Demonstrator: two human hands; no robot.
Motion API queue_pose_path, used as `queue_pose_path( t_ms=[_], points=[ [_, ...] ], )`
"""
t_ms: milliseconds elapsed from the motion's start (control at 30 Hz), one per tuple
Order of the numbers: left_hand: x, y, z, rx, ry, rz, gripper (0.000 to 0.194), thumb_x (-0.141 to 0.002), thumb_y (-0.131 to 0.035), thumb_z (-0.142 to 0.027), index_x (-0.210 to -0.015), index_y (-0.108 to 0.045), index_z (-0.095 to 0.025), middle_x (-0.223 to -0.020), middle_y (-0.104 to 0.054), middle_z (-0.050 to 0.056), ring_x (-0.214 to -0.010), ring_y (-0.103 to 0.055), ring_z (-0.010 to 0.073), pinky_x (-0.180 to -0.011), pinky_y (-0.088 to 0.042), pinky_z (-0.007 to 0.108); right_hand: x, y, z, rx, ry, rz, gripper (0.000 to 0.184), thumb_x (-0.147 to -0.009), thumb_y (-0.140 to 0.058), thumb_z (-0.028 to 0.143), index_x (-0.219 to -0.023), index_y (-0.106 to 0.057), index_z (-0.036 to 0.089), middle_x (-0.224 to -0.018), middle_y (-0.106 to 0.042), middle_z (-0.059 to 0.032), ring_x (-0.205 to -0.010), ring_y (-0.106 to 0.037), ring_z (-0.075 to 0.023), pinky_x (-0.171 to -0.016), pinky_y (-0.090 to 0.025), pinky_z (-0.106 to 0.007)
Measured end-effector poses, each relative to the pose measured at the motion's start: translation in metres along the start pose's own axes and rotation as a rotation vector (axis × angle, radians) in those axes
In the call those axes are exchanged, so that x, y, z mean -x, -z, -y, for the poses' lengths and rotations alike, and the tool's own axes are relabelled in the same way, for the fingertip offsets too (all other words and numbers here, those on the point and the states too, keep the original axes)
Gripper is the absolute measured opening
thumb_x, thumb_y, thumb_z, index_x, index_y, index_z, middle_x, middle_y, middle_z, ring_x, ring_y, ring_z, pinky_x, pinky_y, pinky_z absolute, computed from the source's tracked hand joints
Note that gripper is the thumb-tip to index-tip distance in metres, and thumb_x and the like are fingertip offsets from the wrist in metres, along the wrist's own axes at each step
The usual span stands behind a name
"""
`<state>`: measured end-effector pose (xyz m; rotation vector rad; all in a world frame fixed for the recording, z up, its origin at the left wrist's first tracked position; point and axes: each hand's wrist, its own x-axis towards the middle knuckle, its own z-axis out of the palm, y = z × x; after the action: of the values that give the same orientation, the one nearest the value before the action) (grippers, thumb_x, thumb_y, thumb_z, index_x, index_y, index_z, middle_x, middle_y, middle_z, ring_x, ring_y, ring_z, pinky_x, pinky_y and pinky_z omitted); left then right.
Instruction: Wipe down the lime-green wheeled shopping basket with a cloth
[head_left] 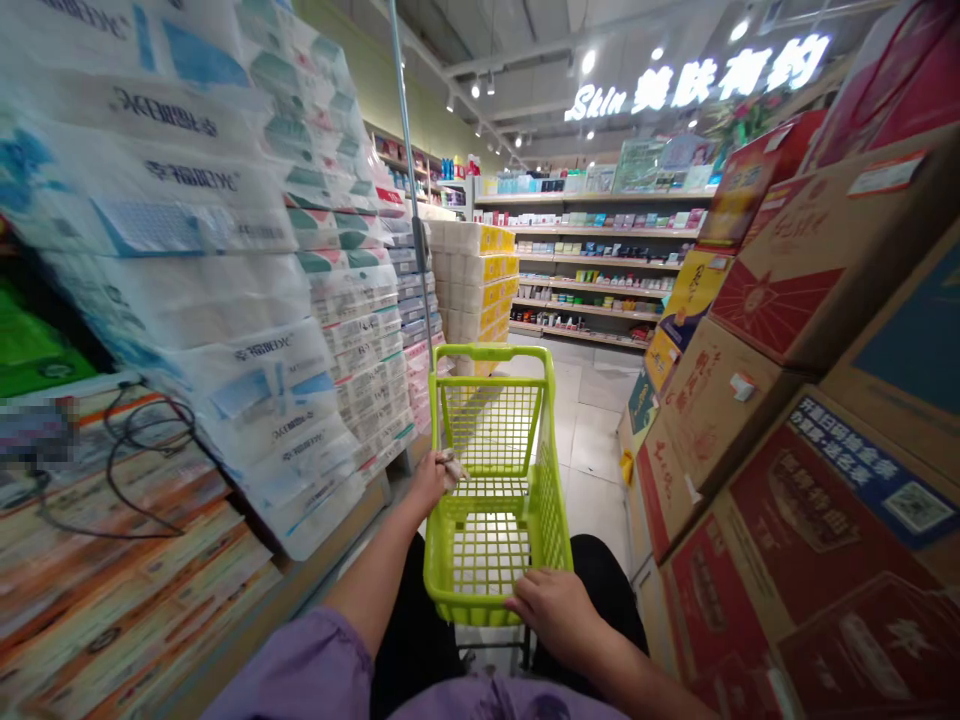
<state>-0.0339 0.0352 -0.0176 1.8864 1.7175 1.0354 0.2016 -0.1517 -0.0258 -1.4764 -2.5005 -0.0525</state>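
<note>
A lime-green plastic shopping cart (561,515) with lattice walls stands right in front of me, its handle bar (491,352) at the far end. My right hand (556,608) is closed over the near right corner of its rim. At the cart's left side, my left hand (430,484) is closed with a small crumpled whitish thing (451,466) at its fingers; I cannot make out exactly what it is. That hand lies against the left rim. Through the basket's lattice, the pale floor shows.
Tall stacks of wrapped tissue packs (262,370) line the left. Piled cartons (757,390) crowd the right. A thin metal pole (418,230) rises beside the cart. A tiled aisle (589,440) leads to shelves (600,230) of small boxes under a lit sign. A black cable (112,420) lies at left.
</note>
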Motion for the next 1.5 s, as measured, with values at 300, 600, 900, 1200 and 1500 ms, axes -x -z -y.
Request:
queue_pose_path(
  t_ms=[300, 600, 900, 1200, 1500],
  points=[
    [0.09, 0.003, 0.01, 0.114, -0.012, 0.005, 0.014, -0.079, -0.04, -0.013, -0.085, -0.051, -0.019, -0.091, -0.062, 0.005, -0.09, -0.061, 0.0178, -0.087, -0.049, 0.036, -0.021, -0.001, -0.005, -0.026, -0.068, 0.022, 0.028, -0.094, -0.053, 0.038, -0.078, -0.066, 0.02, -0.079, -0.07, -0.0016, -0.076, -0.063, -0.0146, -0.064, -0.033, -0.025],
    [0.149, -0.001, 0.001, -0.236, -0.101, -0.14, 0.023, -0.084, -0.041, -0.011, -0.097, -0.06, -0.012, -0.143, -0.043, 0.019, -0.14, -0.03, 0.0314, -0.111, -0.031, 0.053, -0.026, -0.002, 0.006, -0.151, -0.133, 0.036, 0.025, -0.094, -0.052, 0.037, -0.09, -0.069, 0.02, -0.089, -0.072, -0.0063, -0.088, -0.066, -0.0208, -0.075, -0.04, -0.028],
    [0.144, -0.02, -0.058, 0.207, -0.245, 0.195, 0.05, -0.098, -0.027, -0.037, -0.143, -0.035, -0.015, -0.147, -0.041, 0.016, -0.139, -0.034, 0.0245, -0.113, -0.032, 0.045, -0.049, 0.01, 0.016, -1.276, -0.172, 0.001, 0.073, -0.071, -0.065, 0.025, -0.14, -0.041, 0.025, -0.114, -0.068, -0.0052, -0.094, -0.065, -0.0194, -0.079, -0.051, -0.031],
    [0.109, -0.004, -0.07, -0.143, -0.333, 0.232, 0.056, -0.096, -0.036, -0.04, -0.147, -0.031, -0.016, -0.155, -0.028, 0.014, -0.144, -0.022, 0.0281, -0.117, -0.02, 0.051, -0.063, 0.036, -0.038, -0.746, -0.357, -0.506, 0.037, -0.081, -0.05, 0.015, -0.113, -0.065, 0.023, -0.108, -0.068, -0.0062, -0.099, -0.059, -0.0216, -0.09, -0.048, -0.037],
    [0.097, 0.002, -0.017, -0.849, -0.09, -0.191, 0.057, -0.088, -0.048, -0.026, -0.142, -0.041, -0.009, -0.151, -0.029, 0.025, -0.134, -0.039, 0.0395, -0.106, -0.034, 0.057, -0.044, 0.011, -0.049, -0.257, -0.331, -0.324, 0.029, -0.075, -0.053, 0.004, -0.09, -0.071, 0.02, -0.113, -0.065, -0.006, -0.106, -0.051, -0.0243, -0.095, -0.043, -0.036]
  ],
)
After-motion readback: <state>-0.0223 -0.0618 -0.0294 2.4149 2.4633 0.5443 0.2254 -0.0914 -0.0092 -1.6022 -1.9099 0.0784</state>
